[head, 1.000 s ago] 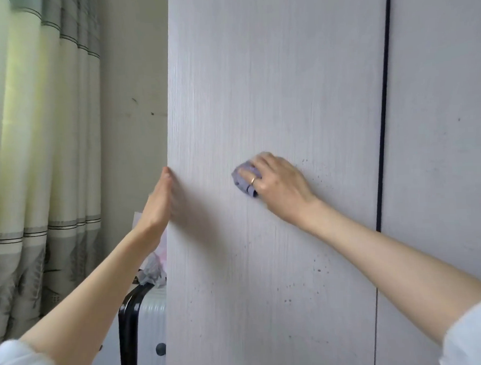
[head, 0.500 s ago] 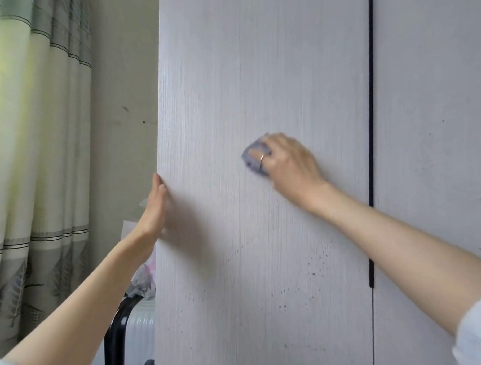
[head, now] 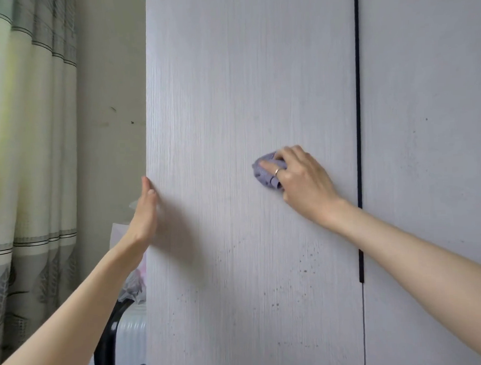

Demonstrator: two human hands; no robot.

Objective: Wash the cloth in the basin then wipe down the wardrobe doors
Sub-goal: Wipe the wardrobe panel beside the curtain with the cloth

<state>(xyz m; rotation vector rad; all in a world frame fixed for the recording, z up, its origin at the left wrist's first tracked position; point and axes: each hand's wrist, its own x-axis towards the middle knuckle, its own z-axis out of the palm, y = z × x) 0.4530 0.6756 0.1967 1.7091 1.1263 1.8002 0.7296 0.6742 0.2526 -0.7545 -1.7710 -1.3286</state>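
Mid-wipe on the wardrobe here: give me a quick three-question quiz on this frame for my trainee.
1. True or false: the right hand presses the cloth against the left door.
2. Where is the left hand? A) flat at the door's left edge B) on the suitcase C) on the curtain
3. Fill in: dark specks sit mostly ____ the cloth.

Key: 1 true; 2 A; 3 below.
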